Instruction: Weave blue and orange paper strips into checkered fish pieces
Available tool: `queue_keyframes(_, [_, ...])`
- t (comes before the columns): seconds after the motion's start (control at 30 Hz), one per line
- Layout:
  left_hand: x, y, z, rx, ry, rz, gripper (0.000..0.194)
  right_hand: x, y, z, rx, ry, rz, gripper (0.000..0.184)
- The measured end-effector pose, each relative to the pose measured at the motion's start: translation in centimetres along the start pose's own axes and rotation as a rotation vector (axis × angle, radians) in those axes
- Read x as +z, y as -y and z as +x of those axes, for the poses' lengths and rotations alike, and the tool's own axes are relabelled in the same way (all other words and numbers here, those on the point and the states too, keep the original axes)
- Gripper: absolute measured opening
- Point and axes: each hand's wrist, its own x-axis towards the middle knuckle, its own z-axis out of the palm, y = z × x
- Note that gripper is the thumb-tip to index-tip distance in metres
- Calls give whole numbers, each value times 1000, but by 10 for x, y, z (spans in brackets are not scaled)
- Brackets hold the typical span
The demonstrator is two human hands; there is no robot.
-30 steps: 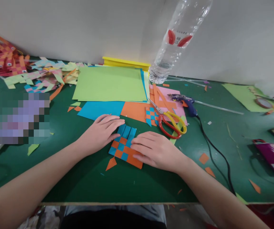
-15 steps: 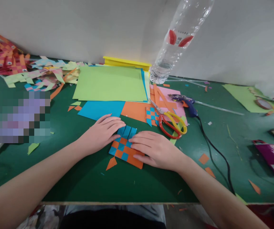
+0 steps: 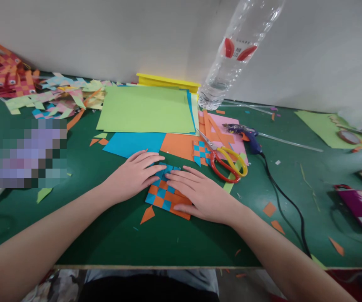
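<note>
A woven paper piece (image 3: 161, 193), checkered in blue and orange, lies on the green table in front of me. Blue strips fan out at its far end, and orange strips reach to the right. My left hand (image 3: 138, 174) rests at its upper left edge, fingers stretched, with the tips touching the blue strips. Across its right side lies my right hand (image 3: 200, 193), flat with the fingers extended, hiding part of the weave. Just below the piece is a small orange paper scrap (image 3: 148, 214).
Scissors (image 3: 228, 163) with red and yellow handles lie to the right, near a smaller woven piece (image 3: 201, 152) and a glue gun (image 3: 252, 140). Behind are stacked green sheets (image 3: 146, 109) and a plastic bottle (image 3: 228, 63). A pixelated object (image 3: 26, 155) is at left.
My right hand has slid slightly left and away from me over the woven piece, covering more of the blue strips. The left hand has barely moved.
</note>
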Motion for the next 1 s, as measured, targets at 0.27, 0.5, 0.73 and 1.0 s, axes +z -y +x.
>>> queue_keyframes(0.27, [-2,-1,-1,-14,14,3,30,-1,0,-1,-4,-28,1,53])
queue_keyframes(0.5, [-1,-1,-2,-72,36,-11,35,0,0,-3,-16,-27,-15,50])
queue_keyframes(0.73, [-1,-1,-1,-72,34,1,38,0,-1,-2,-3,-54,-19,51])
queue_keyframes(1.0, [-1,-1,-2,-78,22,9,40,1,-1,-1,6,-71,-25,52])
